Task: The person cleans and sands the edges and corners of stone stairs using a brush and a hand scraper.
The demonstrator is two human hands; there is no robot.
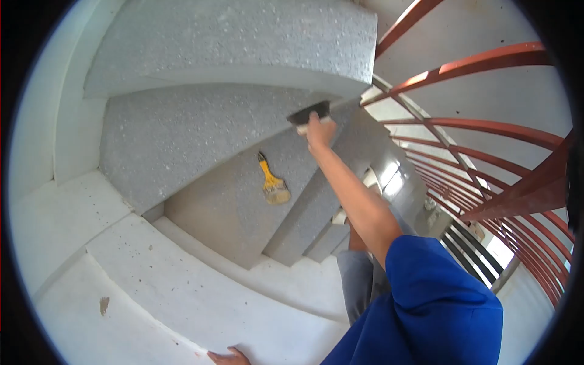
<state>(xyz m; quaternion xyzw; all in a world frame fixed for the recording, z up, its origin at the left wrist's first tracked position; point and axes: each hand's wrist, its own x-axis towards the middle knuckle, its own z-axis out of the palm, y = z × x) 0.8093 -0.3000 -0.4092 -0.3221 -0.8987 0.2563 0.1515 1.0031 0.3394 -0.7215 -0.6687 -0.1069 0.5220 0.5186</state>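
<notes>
My right hand (320, 132) is closed around a wide scraper (301, 117) with a dark blade and a pale edge or handle. The blade lies against the grey speckled stair tread (182, 134), near the tread's narrow right end and below the riser of the step above. My left hand (229, 357) shows only in part at the bottom edge, fingers spread and resting on the white wall surface (201, 286). A paintbrush (272, 179) with a yellow handle and pale bristles lies on the lower tread, apart from both hands.
Red metal railing bars (486, 125) run down the right side. A higher speckled step (243, 36) is at the top. More steps (292, 228) descend toward my legs and feet. The white wall ledge (79, 201) on the left carries small dark specks.
</notes>
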